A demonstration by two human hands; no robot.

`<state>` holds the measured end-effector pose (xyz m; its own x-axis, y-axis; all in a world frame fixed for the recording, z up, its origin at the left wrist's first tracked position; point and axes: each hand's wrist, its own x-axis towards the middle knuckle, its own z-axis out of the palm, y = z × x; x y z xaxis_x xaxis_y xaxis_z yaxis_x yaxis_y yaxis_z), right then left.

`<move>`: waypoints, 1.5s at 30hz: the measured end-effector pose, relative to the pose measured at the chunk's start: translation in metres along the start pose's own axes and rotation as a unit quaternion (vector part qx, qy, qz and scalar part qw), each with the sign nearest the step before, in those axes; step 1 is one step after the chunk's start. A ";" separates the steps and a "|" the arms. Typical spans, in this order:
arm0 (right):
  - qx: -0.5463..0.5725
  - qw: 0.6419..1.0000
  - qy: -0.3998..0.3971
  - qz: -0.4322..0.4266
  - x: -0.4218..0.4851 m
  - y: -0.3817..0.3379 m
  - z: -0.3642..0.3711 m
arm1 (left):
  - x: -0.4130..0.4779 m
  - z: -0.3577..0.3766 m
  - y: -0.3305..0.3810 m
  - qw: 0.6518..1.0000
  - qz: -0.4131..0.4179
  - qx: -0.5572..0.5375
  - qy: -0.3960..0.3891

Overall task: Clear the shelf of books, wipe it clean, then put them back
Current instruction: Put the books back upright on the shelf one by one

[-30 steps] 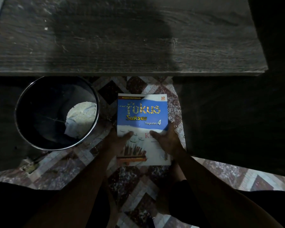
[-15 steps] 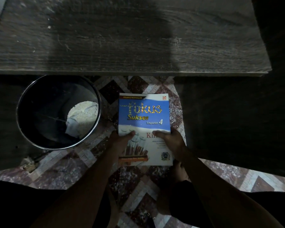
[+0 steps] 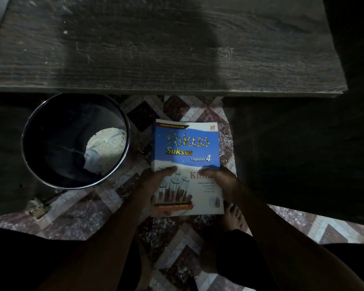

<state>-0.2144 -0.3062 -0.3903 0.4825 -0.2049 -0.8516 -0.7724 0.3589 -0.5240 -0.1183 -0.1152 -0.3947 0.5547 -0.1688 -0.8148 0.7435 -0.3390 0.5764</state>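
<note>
A blue and white textbook [image 3: 187,152] titled "Fokus Sukses" faces up in front of me, below the dark wooden shelf board [image 3: 156,49] that spans the top of the view. My left hand [image 3: 153,181] grips the book's left edge with the thumb on the cover. My right hand [image 3: 223,181] grips its right side, thumb on the cover too. The board's top is bare and dusty, with a shadow across its middle. A pale cloth [image 3: 105,150] lies inside a black bucket.
The black bucket [image 3: 29,156] stands on the patterned tiled floor [image 3: 88,211] at the left, partly under the board. Dark furniture sides [image 3: 303,156] rise left and right of the gap. My bare foot [image 3: 233,215] is under the book.
Both hands have shifted the book slightly forward and to the right; the grip is unchanged.
</note>
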 end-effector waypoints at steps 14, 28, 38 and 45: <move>0.089 0.996 -0.030 0.005 -0.008 0.005 -0.002 | -0.009 0.003 0.007 0.998 0.037 -0.033 -0.037; 0.037 0.999 0.014 -0.032 -0.016 0.012 -0.002 | -0.018 0.002 -0.005 0.988 0.136 -0.064 -0.022; 0.036 0.995 0.060 -0.071 -0.031 0.015 0.001 | -0.024 -0.001 -0.006 0.986 0.154 -0.063 0.010; 0.034 0.994 0.063 -0.076 -0.055 0.012 0.005 | -0.044 -0.005 0.003 0.982 0.182 -0.059 0.008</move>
<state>-0.2482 -0.2862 -0.3499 0.5327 -0.3732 -0.7596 -0.6625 0.3746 -0.6486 -0.1386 -0.1040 -0.3565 0.7963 -0.2436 -0.5537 0.5330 -0.1501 0.8327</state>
